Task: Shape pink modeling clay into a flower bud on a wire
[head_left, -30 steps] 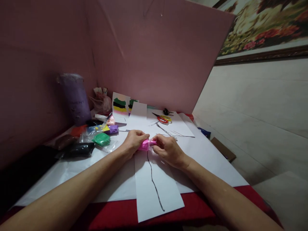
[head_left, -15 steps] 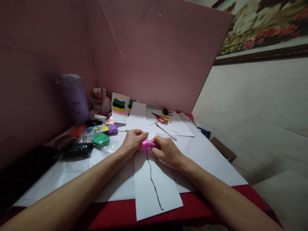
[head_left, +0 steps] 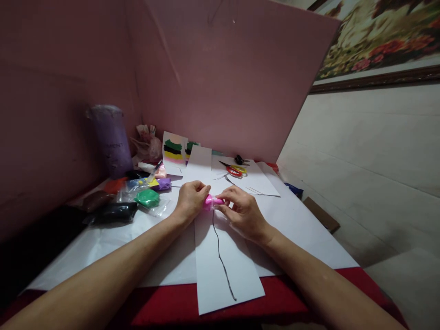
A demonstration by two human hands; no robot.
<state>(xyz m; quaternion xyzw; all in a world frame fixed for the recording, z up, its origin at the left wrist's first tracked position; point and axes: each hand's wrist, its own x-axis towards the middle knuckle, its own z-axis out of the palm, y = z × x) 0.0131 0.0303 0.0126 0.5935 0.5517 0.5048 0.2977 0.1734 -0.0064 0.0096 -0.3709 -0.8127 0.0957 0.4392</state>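
Note:
My left hand [head_left: 191,197] is closed on the left part of a small clear packet of bright pink modelling clay [head_left: 208,203]. My right hand [head_left: 244,211] pinches the right end of the pink clay between thumb and fingertips, where some clay bulges from the wrapper. Both hands hold it just above a white card [head_left: 227,284] that carries a wavy black line [head_left: 220,256] running towards me. The upper end of the line lies below the packet.
Bagged clay lies to the left: green [head_left: 147,198], black [head_left: 115,212] and purple [head_left: 162,184]. Behind my hands are red-and-yellow scissors [head_left: 234,170] and black-headed keys [head_left: 239,159]. A purple cylinder [head_left: 112,142] stands at the back left, and a striped card [head_left: 173,153] leans nearby.
My right hand's fingers have loosened and shifted along the pink clay, opening from a tight fist-like grip into a pinch. The whole view has swung slightly. My left hand keeps its hold.

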